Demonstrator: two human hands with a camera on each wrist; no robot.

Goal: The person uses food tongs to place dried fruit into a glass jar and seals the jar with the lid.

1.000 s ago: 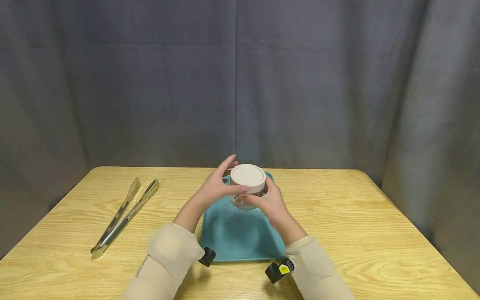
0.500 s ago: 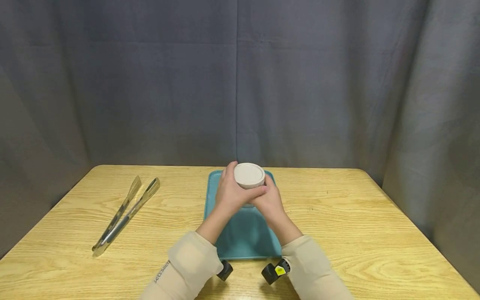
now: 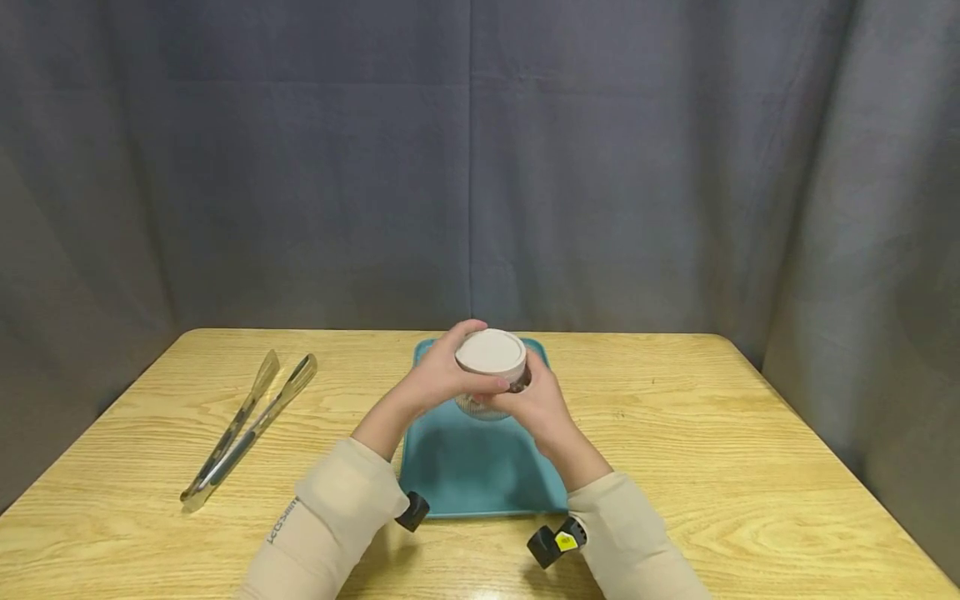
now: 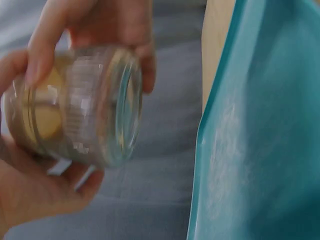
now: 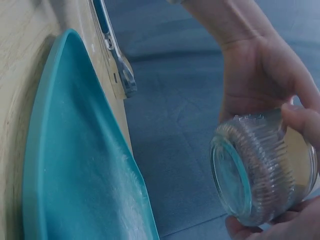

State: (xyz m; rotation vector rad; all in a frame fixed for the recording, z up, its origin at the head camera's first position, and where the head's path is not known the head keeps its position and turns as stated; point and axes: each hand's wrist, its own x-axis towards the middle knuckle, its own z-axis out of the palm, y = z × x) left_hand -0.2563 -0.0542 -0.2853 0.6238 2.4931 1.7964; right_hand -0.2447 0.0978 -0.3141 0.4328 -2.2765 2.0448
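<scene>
Above the teal tray both hands hold a ribbed clear glass jar with an off-white lid. My left hand curls round the lid, its thumb along the near edge. Lower down, my right hand grips the glass body. In the left wrist view the jar lies between the right hand and the left hand, with a yellowish patch showing through the glass. Its bare glass base shows in the right wrist view, apart from the tray.
Metal tongs with dark grips lie spread on the wooden table, left of the tray. A grey curtain hangs behind the table and along both sides.
My left hand first swung right, its thumb crossing over the right hand, then swung back left on the lid. The jar shifted slightly with it. The right hand stayed on the glass.
</scene>
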